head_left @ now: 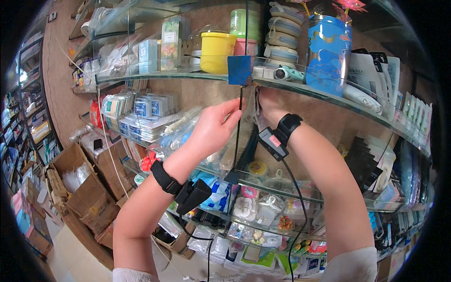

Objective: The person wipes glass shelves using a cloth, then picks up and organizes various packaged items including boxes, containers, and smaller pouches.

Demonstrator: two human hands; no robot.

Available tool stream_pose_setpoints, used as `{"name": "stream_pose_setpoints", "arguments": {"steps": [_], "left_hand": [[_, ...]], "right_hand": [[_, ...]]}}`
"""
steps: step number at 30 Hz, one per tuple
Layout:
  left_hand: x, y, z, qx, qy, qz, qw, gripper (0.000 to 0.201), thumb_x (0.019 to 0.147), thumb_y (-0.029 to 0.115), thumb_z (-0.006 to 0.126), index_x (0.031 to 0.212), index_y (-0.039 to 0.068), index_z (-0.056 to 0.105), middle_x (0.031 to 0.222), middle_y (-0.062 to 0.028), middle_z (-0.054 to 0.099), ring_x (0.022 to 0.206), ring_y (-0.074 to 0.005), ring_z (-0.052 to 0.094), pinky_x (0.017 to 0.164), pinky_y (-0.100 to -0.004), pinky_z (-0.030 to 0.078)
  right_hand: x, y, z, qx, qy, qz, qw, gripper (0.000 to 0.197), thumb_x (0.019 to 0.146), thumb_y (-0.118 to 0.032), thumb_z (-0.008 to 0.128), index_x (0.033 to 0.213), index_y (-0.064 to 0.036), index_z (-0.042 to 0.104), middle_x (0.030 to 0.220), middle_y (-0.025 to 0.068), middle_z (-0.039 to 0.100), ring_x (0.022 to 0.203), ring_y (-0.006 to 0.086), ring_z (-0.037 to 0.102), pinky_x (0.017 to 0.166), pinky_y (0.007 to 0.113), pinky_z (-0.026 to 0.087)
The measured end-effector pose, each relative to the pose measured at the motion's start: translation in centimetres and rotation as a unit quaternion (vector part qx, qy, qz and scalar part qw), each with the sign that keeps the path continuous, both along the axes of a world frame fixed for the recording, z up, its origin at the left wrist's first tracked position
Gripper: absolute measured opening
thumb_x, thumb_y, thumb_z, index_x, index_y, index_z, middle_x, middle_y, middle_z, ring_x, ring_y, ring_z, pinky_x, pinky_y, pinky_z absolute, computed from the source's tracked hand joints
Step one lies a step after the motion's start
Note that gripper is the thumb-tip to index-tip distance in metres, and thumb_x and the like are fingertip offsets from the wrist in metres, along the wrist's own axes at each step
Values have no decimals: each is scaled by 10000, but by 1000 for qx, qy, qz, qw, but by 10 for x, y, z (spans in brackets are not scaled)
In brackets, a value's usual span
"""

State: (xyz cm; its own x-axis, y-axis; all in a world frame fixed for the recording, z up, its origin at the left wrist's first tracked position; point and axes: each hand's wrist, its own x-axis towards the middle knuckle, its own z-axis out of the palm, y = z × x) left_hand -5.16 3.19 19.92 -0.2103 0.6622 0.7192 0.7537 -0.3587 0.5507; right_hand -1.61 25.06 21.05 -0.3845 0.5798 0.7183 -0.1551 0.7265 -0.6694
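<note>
My left hand [213, 128] is at the dark upright post [238, 136] of a glass shelf unit, its thumb and fingers closed around the post's edge. Just right of the post, my right hand [269, 104] reaches in under the upper glass shelf [188, 76]. A greyish strip that looks like cloth [257, 110] hangs along its left side. The fingertips of this hand are hidden by the shelf edge and the blue corner bracket [239, 70]. Black straps with small boxed devices sit on both wrists, and cables hang from them.
A yellow tub [218, 51], stacked round cases [283, 35] and a blue canister [328, 54] stand on the upper shelf. Bagged goods [181, 134] lie below on the left, and small packaged ornaments [245, 207] lower down. Open cardboard boxes [87, 192] stand on the floor at left.
</note>
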Motion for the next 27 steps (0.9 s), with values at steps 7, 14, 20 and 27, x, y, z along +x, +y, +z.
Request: {"name": "stream_pose_setpoints", "arguments": {"steps": [7,14,20,27], "left_hand": [[1,5,1,10,37,30,999,298,878,115,505,1139,-24,537,1034,-108,635,971,-146,580,850,-274,430],[4,11,6,3,64,38,997,300,870,122,516,1132,-22,544,994,-111,648,916,-146,594,821,-270,439],[-4,10,-2,31,30,36,998,301,868,129,523,1130,-19,548,975,-109,651,874,-123,583,804,-271,442],[0,12,-5,53,37,29,997,290,861,118,529,1107,-33,554,934,-118,650,856,-114,574,784,-272,448]], "right_hand": [[-7,47,-12,193,13,-88,977,229,895,-117,370,1021,-19,534,1039,190,554,978,337,506,833,366,406],[0,23,-93,-209,-75,-44,974,342,902,-232,361,1073,33,493,1107,278,524,1044,406,491,855,420,403],[42,-90,-76,-229,-138,-8,964,372,891,-219,342,1093,68,465,1086,284,520,1019,410,501,854,415,397],[87,-140,9,-198,-82,152,965,185,857,-96,388,965,-9,510,832,64,560,733,153,522,654,302,431]]}}
